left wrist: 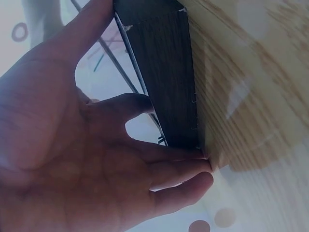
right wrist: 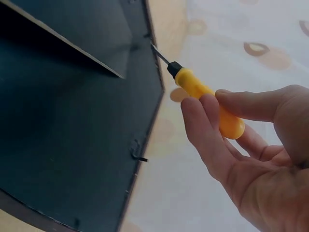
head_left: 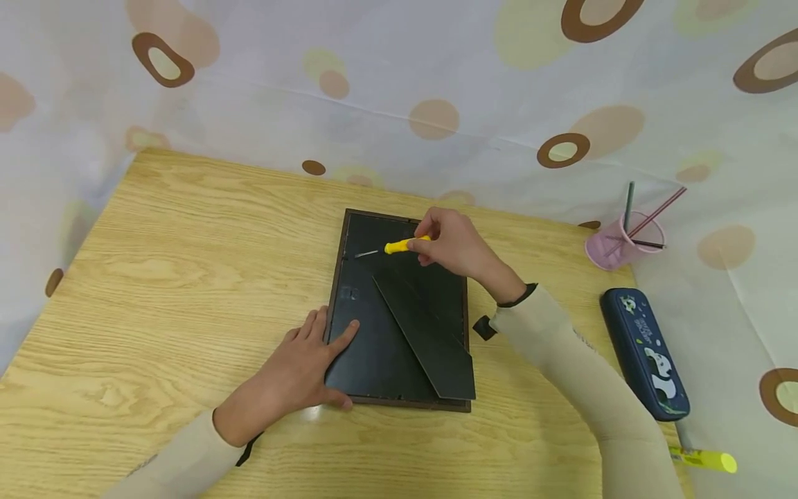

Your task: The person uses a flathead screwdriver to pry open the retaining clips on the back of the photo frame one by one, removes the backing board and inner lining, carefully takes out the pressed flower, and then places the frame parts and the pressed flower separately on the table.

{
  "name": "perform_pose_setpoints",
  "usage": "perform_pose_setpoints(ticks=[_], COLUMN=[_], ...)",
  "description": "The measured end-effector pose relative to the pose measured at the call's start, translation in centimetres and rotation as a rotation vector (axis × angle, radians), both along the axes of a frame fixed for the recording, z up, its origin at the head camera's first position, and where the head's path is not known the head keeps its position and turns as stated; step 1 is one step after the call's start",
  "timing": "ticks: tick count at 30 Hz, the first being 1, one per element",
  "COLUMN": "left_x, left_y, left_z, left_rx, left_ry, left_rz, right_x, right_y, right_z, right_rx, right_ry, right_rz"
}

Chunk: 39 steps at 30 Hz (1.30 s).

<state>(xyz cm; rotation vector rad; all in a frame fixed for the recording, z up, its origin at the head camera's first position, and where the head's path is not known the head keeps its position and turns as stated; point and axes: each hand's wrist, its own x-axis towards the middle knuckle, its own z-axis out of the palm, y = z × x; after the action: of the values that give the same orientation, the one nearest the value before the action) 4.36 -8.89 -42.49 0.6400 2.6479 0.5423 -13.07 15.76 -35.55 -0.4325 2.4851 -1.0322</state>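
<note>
A dark picture frame (head_left: 370, 346) lies face down on the table, its black back up and its stand flap (head_left: 427, 339) slanting across it. My left hand (head_left: 296, 367) rests spread at the near left corner, fingers against the side and one on the back; the left wrist view shows them along the frame's edge (left wrist: 166, 82). My right hand (head_left: 458, 242) pinches the yellow handle of a small screwdriver (right wrist: 190, 84) above the back's far part. Its tip points left, near the rim; whether it touches is unclear. A small metal tab (right wrist: 140, 158) sticks up at the rim.
On the right of the wooden table (head_left: 187, 277) stand a pink mesh pen cup (head_left: 605, 249) with pencils, a dark blue panda pencil case (head_left: 642, 353) and a yellow tube-like item (head_left: 704, 459). A patterned sheet (head_left: 374, 83) hangs behind.
</note>
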Motion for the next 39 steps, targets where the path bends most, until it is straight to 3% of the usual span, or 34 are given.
perform_pose_setpoints(ticks=[9,39], left_x=[-0.2,-0.2], left_y=[0.0,0.2], left_z=[0.0,0.0], left_rx=[-0.032,-0.012], left_ry=[0.008,-0.004], left_rz=[-0.012,0.005], right_x=[0.8,0.8], right_y=[-0.1,-0.6], right_z=[-1.2,-2.3], right_rx=[-0.021,0.024], right_ry=[-0.005,0.019], right_rz=[-0.007,0.038])
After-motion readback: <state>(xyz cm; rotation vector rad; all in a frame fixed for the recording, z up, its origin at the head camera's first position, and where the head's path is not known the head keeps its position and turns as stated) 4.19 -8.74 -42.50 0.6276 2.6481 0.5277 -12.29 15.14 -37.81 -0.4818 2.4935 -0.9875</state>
